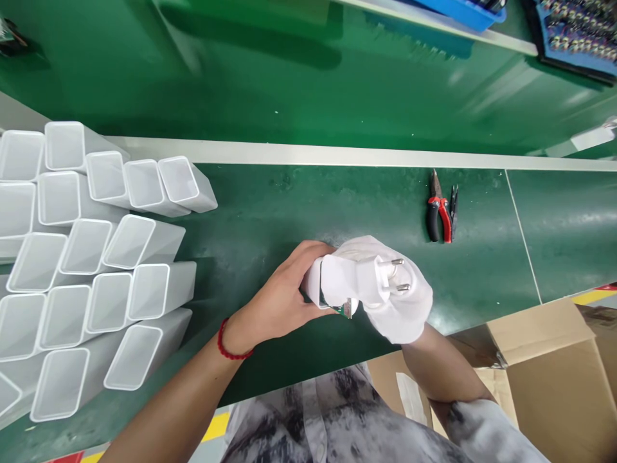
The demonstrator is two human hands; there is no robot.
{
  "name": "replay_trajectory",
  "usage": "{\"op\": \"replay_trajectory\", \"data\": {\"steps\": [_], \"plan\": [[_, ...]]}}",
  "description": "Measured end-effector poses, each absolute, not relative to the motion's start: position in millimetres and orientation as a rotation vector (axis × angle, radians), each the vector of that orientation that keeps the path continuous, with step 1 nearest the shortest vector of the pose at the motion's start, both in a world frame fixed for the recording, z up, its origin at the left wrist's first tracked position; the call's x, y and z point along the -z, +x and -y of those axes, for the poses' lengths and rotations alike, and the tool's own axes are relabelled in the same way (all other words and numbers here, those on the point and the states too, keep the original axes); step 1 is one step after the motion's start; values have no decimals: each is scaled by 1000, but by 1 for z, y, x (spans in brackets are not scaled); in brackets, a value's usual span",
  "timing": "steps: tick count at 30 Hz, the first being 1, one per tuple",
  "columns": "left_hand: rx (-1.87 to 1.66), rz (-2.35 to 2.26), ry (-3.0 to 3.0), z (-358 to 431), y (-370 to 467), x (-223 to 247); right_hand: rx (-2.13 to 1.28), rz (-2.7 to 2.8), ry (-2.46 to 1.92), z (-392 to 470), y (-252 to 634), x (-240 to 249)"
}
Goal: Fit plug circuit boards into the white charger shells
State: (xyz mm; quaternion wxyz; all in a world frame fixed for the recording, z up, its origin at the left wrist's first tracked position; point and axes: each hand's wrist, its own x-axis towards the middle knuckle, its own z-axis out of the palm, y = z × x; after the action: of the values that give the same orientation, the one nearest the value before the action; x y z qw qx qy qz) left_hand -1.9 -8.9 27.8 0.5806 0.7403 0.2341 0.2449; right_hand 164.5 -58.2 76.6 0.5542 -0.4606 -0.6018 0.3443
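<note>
A white plug-in adapter (371, 281) with two metal pins is held up in front of me, above the green bench. Part of its housing stands open, and a green circuit board (345, 308) shows at the lower edge. My left hand (284, 292) grips the housing from the left, thumb and fingers on either side. White cloth, seemingly a glove, covers my right hand (402, 302), which is closed against the adapter's pin end from behind and the right. Its separate fingers are hard to make out against the white housing.
Many translucent white rectangular sleeves (144, 292) lie at the left. Red-and-black pliers (439, 215) and black tweezers (454, 212) lie at the right rear. A cardboard box (554, 379) stands at lower right. The shelf above carries a blue bin (463, 14) and a tray of small parts (578, 42).
</note>
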Motion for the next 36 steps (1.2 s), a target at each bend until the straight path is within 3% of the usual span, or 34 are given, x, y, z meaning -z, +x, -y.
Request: {"op": "replay_trajectory", "data": {"steps": [23, 28, 33, 36], "plan": [[-654, -536, 1716, 10, 0, -30, -782, 1592, -1307, 64, 169, -71], [-835, -680, 1628, 15, 6, -22, -1282, 1307, -1410, 72, 168, -64], [-1047, -729, 1577, 21, 9, -21, -1531, 1128, -1256, 68, 151, -59], [-896, -643, 1694, 14, -2, -31, -1605, 982, -1116, 63, 149, -56]]}}
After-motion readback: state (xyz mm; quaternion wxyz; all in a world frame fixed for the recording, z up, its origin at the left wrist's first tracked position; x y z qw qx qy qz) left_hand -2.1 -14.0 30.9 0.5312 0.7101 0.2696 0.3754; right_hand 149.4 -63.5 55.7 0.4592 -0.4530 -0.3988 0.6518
